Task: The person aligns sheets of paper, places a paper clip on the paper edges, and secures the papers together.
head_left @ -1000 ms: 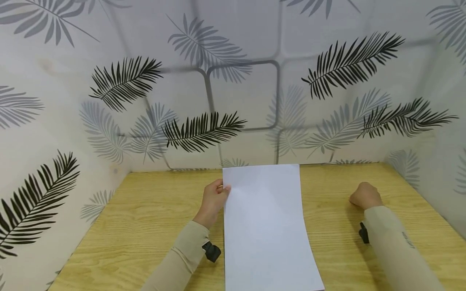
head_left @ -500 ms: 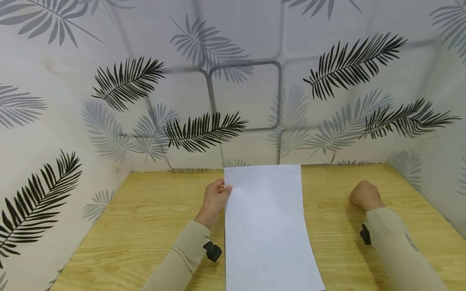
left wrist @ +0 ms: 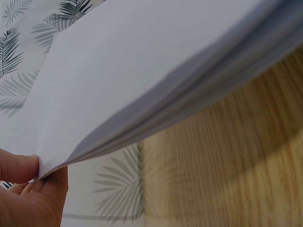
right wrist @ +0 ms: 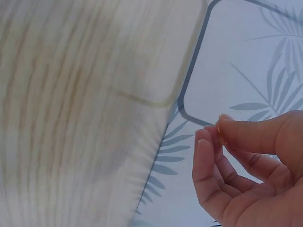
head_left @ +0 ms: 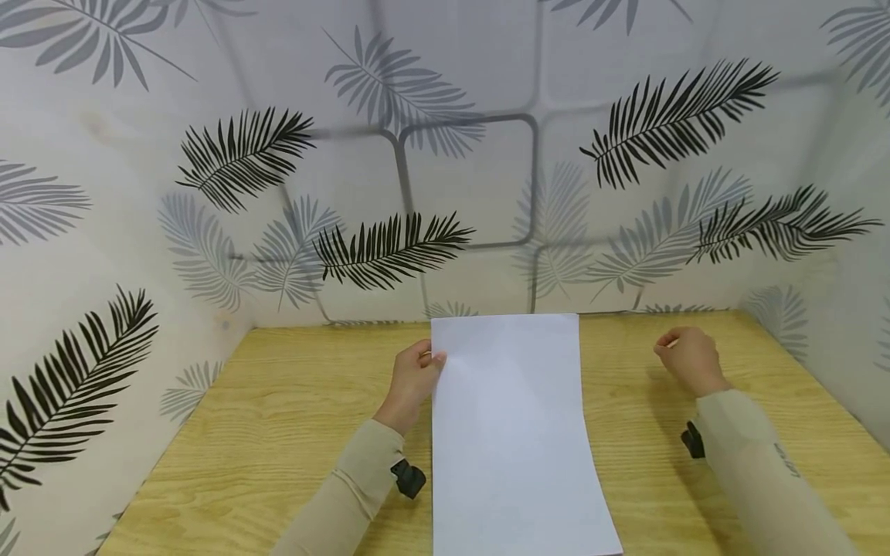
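A stack of white paper [head_left: 514, 432] stands between the hands, its upper edge close to the back wall in the head view. My left hand [head_left: 410, 382] pinches the stack's left edge near the top corner. In the left wrist view the thumb lies on the front of the paper [left wrist: 109, 71] and the fingers are behind; several sheets show along the edge. My right hand [head_left: 691, 359] is over the table to the right, apart from the paper. Between its thumb and forefinger shows a tiny gold-coloured thing [right wrist: 219, 135], mostly hidden, its kind unclear.
A wood-grain table [head_left: 292, 401] lies under both hands. Leaf-patterned covering [head_left: 473, 185] closes off the back and both sides. Small black cameras [head_left: 409, 479] sit on the wrists over beige sleeves.
My right hand has lifted and turned from a downward fist, moving slightly left, so its pinched thumb and forefinger now show. The left hand keeps its grip on the paper.
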### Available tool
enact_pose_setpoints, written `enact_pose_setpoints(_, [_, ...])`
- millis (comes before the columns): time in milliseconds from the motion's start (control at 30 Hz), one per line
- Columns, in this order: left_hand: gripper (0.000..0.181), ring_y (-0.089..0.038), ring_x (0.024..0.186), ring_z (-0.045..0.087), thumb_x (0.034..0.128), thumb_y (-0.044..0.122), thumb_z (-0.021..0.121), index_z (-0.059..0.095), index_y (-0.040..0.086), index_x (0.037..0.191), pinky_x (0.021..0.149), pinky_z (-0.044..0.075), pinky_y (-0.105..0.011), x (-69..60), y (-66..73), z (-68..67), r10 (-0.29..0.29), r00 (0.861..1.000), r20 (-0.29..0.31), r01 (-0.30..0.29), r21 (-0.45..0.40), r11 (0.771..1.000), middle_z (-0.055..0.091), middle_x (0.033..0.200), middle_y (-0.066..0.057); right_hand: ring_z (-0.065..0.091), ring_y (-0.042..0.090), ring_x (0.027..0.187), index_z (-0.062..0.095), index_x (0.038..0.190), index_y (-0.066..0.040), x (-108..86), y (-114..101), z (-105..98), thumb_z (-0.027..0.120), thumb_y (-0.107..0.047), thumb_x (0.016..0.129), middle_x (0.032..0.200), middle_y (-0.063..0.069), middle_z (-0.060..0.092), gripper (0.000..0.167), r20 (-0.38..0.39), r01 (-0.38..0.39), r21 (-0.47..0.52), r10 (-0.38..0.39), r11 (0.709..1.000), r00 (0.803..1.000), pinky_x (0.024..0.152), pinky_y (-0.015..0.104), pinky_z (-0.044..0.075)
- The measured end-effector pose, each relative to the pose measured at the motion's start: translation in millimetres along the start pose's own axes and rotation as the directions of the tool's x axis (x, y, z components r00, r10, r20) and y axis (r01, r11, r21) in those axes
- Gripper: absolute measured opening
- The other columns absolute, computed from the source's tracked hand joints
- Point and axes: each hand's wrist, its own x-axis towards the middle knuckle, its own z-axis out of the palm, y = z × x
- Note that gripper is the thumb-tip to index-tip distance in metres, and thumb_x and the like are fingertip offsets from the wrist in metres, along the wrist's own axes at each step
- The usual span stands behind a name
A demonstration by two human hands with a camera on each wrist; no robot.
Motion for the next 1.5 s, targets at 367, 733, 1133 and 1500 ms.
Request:
enact_pose_setpoints(367, [0.026,-0.022,0.086,0.065,0.0968,0.006,0.056,0.062,-0.002,0.120,0.076,0.054,-0.037,2.0,2.8,3.0,0.036,0.999,-0.019,-0.035,0.032,0.999,0.068,0.104,-0.019,0.060,0.036,0.075,0.063,0.101,0.015,-1.4,-30,-5,0.053,-0.001,0.093,0.092,0.030,0.064,0.021,-0.145,0.094,0.058,-0.084,0.994,0.986,0.058,0.035,0.045])
enact_pose_setpoints(733, [0.025,-0.018,0.081,0.064,0.0959,0.006,0.056,0.064,-0.002,0.119,0.075,0.053,-0.035,3.0,3.2,3.9,0.086,0.996,-0.010,-0.085,0.053,0.995,0.070,0.101,-0.018,0.058,0.032,0.071,0.066,0.103,0.012,-4.3,-62,-8,0.051,0.004,0.093,0.094,0.031,0.064,0.019,-0.245,0.220,0.084,-0.194,0.972,0.950,0.056,0.032,0.043])
enact_pose_setpoints(1133, [0.024,-0.014,0.071,0.060,0.0950,0.005,0.057,0.065,-0.003,0.116,0.066,0.051,-0.030,-3.2,5.9,5.6,0.175,0.985,0.006,-0.174,0.101,0.980,0.070,0.090,-0.019,0.063,0.036,0.080,0.068,0.103,0.010,-9.2,-107,-3,0.056,0.000,0.094,0.092,0.026,0.067,0.017,-0.278,0.291,0.151,-0.242,0.945,0.930,0.065,0.037,0.049])
enact_pose_setpoints(1500, [0.024,-0.027,0.087,0.068,0.0956,0.005,0.057,0.065,-0.003,0.116,0.074,0.055,-0.037,-6.9,6.3,10.2,0.191,0.981,0.020,-0.192,0.070,0.979,0.070,0.102,-0.021,0.062,0.036,0.087,0.067,0.105,0.007,-11.4,-131,11,0.057,-0.002,0.095,0.098,0.024,0.067,0.017,-0.198,0.300,0.213,-0.259,0.930,0.945,0.075,0.047,0.051])
